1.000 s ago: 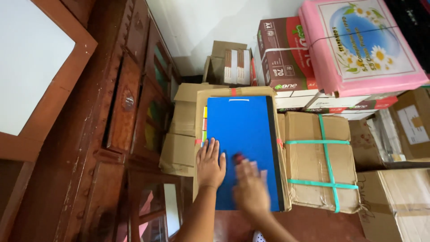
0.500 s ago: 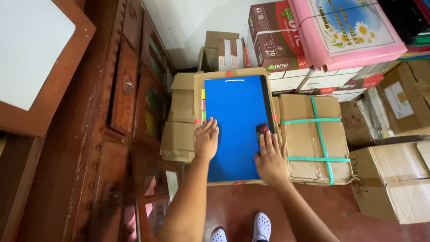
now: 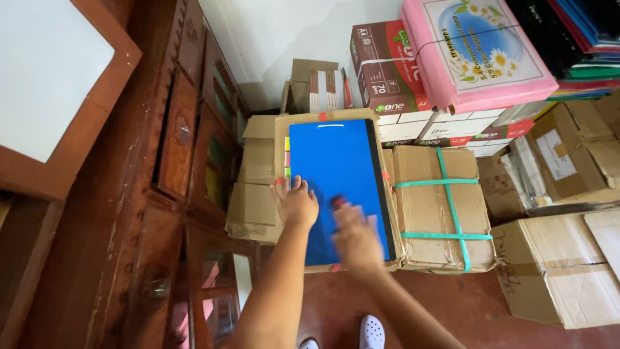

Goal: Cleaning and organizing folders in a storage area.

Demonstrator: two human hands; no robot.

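The left hand (image 3: 296, 205) lies flat and spread on the near left edge of a blue folder (image 3: 336, 181), seemingly pinning it, while the right hand (image 3: 354, 236), blurred, rests over its lower middle; whether it grips a small red object (image 3: 337, 203) I cannot tell. The folder tops an open cardboard box (image 3: 284, 139) on the red floor (image 3: 491, 310), beside a green-strapped carton (image 3: 439, 207), a dark wooden cabinet (image 3: 161, 194) and stacked paper reams (image 3: 387, 71).

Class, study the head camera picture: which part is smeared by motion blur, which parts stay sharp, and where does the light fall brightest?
Head view: the right hand is smeared by motion blur, a small red thing at its fingertips too vague to identify; the left hand, flat on the blue cover, is sharper; the strapped carton is crisp; light falls brightest on the white wall.
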